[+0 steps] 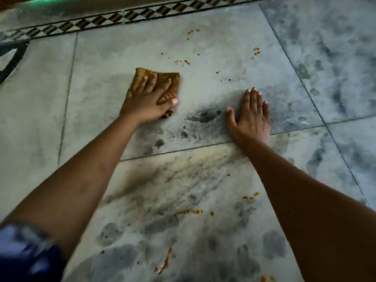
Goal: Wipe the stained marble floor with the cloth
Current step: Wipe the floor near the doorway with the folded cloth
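Observation:
A folded brownish-yellow cloth (171, 82) lies on the grey marble floor (213, 64) left of centre. My left hand (148, 100) presses flat on the cloth, fingers spread and straight, thumb at its right edge. My right hand (250, 117) rests palm-down on the bare floor to the right, fingers straight and together. Orange stain spots (186, 62) dot the tile beyond the cloth. More orange drops (195, 211) lie on the near tile between my forearms, and an orange streak (165, 261) sits closer to me.
A black-and-white diamond-pattern border strip (130, 15) runs along the far edge of the floor. Dark grout lines (175, 151) divide the tiles. Grey smudges and wet-looking marks (203, 117) cover the tiles. Blue fabric (24, 247) shows at bottom left.

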The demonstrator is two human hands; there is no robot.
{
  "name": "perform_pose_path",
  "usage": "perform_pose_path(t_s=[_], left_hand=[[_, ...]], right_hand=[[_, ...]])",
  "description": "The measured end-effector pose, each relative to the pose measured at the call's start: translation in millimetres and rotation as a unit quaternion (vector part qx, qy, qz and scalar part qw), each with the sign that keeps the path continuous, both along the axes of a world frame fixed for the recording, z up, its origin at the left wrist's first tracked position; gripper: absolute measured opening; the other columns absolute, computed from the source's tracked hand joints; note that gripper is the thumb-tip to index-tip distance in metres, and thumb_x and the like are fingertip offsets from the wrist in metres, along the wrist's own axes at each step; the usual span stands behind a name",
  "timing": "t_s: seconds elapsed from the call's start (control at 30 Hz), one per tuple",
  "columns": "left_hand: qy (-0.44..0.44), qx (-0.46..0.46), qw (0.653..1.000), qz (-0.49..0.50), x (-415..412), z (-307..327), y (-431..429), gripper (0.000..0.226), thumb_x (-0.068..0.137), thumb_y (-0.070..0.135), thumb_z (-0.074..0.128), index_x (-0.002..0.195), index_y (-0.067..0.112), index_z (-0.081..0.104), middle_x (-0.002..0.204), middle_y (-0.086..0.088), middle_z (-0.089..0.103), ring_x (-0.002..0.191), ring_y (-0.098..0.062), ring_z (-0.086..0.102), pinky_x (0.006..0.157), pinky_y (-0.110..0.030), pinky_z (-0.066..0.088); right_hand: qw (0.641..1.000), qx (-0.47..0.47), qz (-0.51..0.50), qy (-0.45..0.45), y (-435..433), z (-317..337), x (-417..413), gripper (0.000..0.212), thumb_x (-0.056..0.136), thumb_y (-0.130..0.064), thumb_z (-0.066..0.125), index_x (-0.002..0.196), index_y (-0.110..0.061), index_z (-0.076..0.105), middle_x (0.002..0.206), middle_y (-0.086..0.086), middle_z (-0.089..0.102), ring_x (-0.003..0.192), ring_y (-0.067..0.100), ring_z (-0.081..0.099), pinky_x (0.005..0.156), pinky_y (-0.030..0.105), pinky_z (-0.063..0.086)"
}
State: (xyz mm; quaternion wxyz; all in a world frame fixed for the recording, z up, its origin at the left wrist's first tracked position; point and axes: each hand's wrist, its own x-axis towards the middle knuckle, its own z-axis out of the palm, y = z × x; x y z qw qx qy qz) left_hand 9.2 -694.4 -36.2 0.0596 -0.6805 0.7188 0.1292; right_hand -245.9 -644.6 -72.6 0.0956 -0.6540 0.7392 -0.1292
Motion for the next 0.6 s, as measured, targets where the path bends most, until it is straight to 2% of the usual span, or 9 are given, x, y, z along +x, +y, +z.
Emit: perform_pose_path(t_s=[0.1,0.23,0.3,0.37,0.47,0.6], left_hand=[[-0.015,-0.019,1.000,0.004,32,-1,9,0.071,0.081,0.073,0.024,0.146,0.047,0.009,0.159,0.008,-0.003,0.146,-0.017,-0.002,0.114,-0.048,0.009],[-0.017,0.009,0.990,0.143,44,3,-55,0.065,0.090,0.067,0.027,0.147,0.045,0.005,0.159,0.007,-0.006,0.146,-0.020,-0.006,0.114,-0.055,0.007],[-0.006,0.012,0.986,0.164,29,5,-93,0.067,0.088,0.069,0.025,0.147,0.045,0.004,0.159,0.005,-0.006,0.146,-0.022,-0.007,0.113,-0.058,0.006],[0.016,0.013,0.989,0.150,5,3,-118,0.071,0.086,0.073,0.024,0.148,0.044,0.004,0.159,0.003,-0.007,0.146,-0.023,-0.009,0.113,-0.059,0.002],[0.004,0.002,0.998,0.069,-29,2,-109,0.073,0.085,0.075,0.025,0.147,0.043,0.004,0.159,0.003,-0.007,0.146,-0.022,-0.008,0.113,-0.055,0.001],[-0.028,-0.032,0.998,-0.039,-5,2,-61,0.073,0.082,0.075,0.028,0.146,0.045,0.011,0.159,0.007,-0.001,0.146,-0.017,0.000,0.113,-0.051,0.011]], right_hand=[[1.000,0.000,0.001,0.009,0,0,0,0.079,0.087,-0.052,0.020,0.149,-0.005,0.010,0.157,0.013,0.009,0.145,0.023,0.005,0.117,0.035,-0.001],[1.000,0.012,0.003,0.017,0,0,0,0.078,0.089,-0.053,0.018,0.150,-0.006,0.004,0.158,0.012,0.003,0.146,0.023,-0.001,0.118,0.035,-0.004],[1.000,0.017,0.004,0.018,1,1,-1,0.078,0.089,-0.054,0.017,0.150,-0.007,0.002,0.158,0.011,0.001,0.146,0.022,-0.002,0.118,0.035,-0.005],[1.000,0.017,0.007,0.020,0,1,0,0.079,0.089,-0.055,0.018,0.150,-0.007,0.002,0.158,0.011,0.001,0.146,0.021,-0.002,0.117,0.034,-0.006],[1.000,0.021,0.003,0.017,-1,2,1,0.079,0.089,-0.054,0.020,0.150,-0.007,0.005,0.158,0.011,0.003,0.146,0.022,0.000,0.117,0.034,-0.004],[0.999,0.028,-0.001,0.018,0,5,1,0.078,0.089,-0.055,0.020,0.150,-0.008,0.004,0.158,0.011,0.002,0.146,0.021,-0.002,0.118,0.035,-0.004]])
